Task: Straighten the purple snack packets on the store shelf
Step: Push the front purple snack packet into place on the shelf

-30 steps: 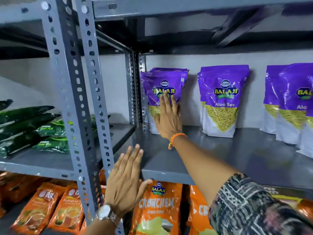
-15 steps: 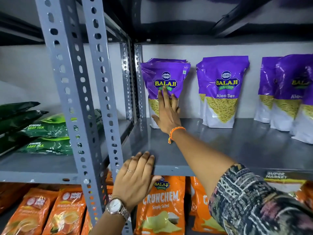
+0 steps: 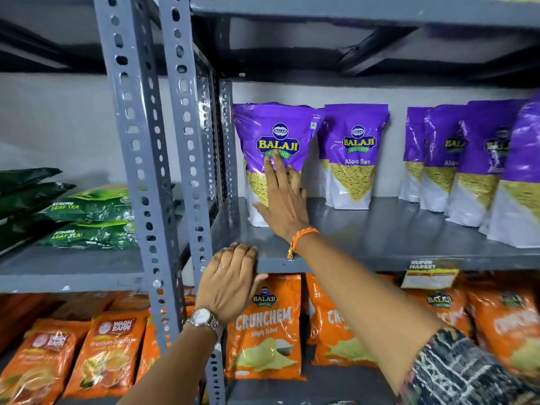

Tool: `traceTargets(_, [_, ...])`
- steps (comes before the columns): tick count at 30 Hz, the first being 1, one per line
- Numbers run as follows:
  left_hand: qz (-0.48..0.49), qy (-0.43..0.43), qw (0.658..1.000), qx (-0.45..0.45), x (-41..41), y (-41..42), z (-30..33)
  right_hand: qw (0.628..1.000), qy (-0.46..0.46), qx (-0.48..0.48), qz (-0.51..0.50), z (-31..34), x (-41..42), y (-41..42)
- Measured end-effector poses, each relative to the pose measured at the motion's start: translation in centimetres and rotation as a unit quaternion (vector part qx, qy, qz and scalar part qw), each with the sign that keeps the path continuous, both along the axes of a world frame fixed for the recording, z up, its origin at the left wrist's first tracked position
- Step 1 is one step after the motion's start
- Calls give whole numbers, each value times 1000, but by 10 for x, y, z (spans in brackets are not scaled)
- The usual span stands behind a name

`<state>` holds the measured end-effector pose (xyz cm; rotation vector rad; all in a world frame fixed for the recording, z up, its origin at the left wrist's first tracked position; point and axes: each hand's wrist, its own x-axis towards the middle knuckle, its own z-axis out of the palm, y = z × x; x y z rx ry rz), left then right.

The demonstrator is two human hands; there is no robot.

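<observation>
**Hand flat on the leftmost purple packet**

The place was a store aisle with grey metal racks made of perforated posts (image 3: 175, 159), standing before a pale wall. Nearest to the camera, on the lower shelf, orange packets stood in a row: tea packets (image 3: 108, 355) on the left and an orange chips packet (image 3: 264, 325) in the middle. Just above them the left hand (image 3: 230, 285), with a wristwatch (image 3: 204, 320) and a ring, lay over the front edge of the grey shelf (image 3: 380, 238); its fingers (image 3: 242, 249) were curled on the top of the edge and the thumb was under it, so it gripped the shelf. The right arm, in a dark patterned sleeve (image 3: 455, 372) and with an orange thread bracelet (image 3: 301, 238), reached over this shelf to the back. The right hand (image 3: 285, 206) was spread and flat, its fingers (image 3: 276, 168) straight and pressing on the front of the leftmost purple packet (image 3: 274, 135), not closed around it. This packet stood upright at the far left of the shelf, just beside the rear post. A second purple packet (image 3: 355, 150) stood near it on the right, against the wall. Further right, apart from it, a group of purple packets (image 3: 473, 159) stood overlapping. On the left rack, green tea packets (image 3: 90, 217) lay flat in a pile.
</observation>
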<state>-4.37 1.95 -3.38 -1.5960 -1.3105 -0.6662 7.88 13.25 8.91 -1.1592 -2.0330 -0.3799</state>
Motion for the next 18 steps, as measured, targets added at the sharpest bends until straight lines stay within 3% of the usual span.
traceTargets(9, [-77,-26,996,39,-2,-4,-5,999,6,31,-5,-7,26,-72])
traceTargets(18, [-84,-64,994,-7,-13,-8,-18,999,12,46,1,-35,25,-99])
